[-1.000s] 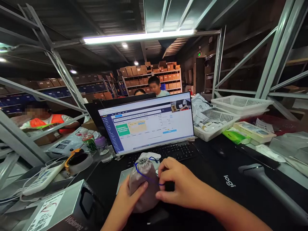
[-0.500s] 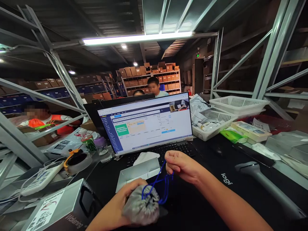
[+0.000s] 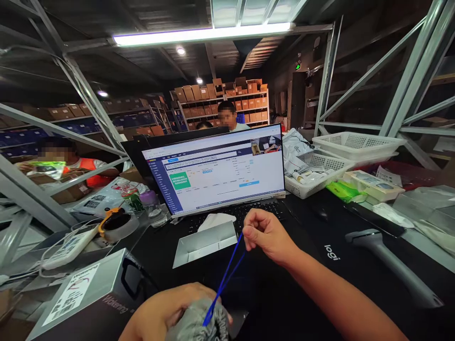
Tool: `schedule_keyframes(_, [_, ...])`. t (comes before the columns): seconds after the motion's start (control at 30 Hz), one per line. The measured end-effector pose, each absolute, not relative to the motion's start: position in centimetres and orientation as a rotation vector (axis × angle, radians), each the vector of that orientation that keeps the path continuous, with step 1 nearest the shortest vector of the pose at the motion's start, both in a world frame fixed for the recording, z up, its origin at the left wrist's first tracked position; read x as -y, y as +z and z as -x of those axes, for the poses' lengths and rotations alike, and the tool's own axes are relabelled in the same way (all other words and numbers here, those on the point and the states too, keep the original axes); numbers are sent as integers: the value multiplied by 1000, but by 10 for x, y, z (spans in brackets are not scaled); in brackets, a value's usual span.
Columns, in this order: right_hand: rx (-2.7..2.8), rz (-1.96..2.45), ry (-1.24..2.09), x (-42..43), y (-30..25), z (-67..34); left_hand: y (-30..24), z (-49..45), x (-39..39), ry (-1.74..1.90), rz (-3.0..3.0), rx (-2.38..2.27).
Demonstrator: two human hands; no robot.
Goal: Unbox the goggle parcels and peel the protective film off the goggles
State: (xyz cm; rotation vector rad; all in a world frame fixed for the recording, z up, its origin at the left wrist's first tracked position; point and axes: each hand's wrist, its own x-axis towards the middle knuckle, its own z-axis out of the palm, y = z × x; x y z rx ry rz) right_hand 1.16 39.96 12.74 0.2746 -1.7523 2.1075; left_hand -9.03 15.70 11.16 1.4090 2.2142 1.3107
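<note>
My left hand point(image 3: 177, 303) is wrapped round a grey drawstring pouch point(image 3: 199, 319) at the bottom of the view; the lower part of the pouch is cut off by the frame edge. Up and to the right, my right hand point(image 3: 265, 233) pinches the blue drawstring point(image 3: 229, 270). The cord runs taut in a slanting line from the pouch's gathered mouth to those fingers. Behind the hands, an open grey box part point(image 3: 206, 242) lies on the black desk mat, in front of the keyboard point(image 3: 256, 210).
A monitor point(image 3: 216, 175) stands at the back. To the left are a printed box point(image 3: 85, 293) and a tape dispenser point(image 3: 117, 225). A barcode scanner point(image 3: 391, 265), a mouse point(image 3: 321, 213) and white baskets point(image 3: 313, 177) are on the right. Other people are beyond the desk.
My left hand and the pouch have moved down and slightly left, away from my right hand. The looped, slack drawstring is now stretched straight, and the pouch's mouth has tilted. The view has shifted slightly.
</note>
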Motion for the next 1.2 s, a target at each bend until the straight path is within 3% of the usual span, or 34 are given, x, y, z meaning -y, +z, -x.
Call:
schedule_keyframes(0.07, [1890,-167,1996,-397,118,-6,107,82,-162,1340,-1380,-2240])
schedule_keyframes(0.17, [2209,-35,1578,-400,105,1,106,72,-168,1350,-1349,-2244])
schedule_keyframes(0.27, [2307,-104,1268,-410,113,-8,112,76,-168,1276,-1354,-2194])
schedule_keyframes(0.53, [2222,-576,1231,-395,150,-57,117,80,-168,1418,-1537,-2600])
schedule_keyframes(1.0, [2039,-569,821,-388,134,-49,122,60,-165,1030,-1923,-2739])
schedule_keyframes(1.2, [1949,-576,670,-375,129,-48,127,44,-158,1190,-2131,-2862])
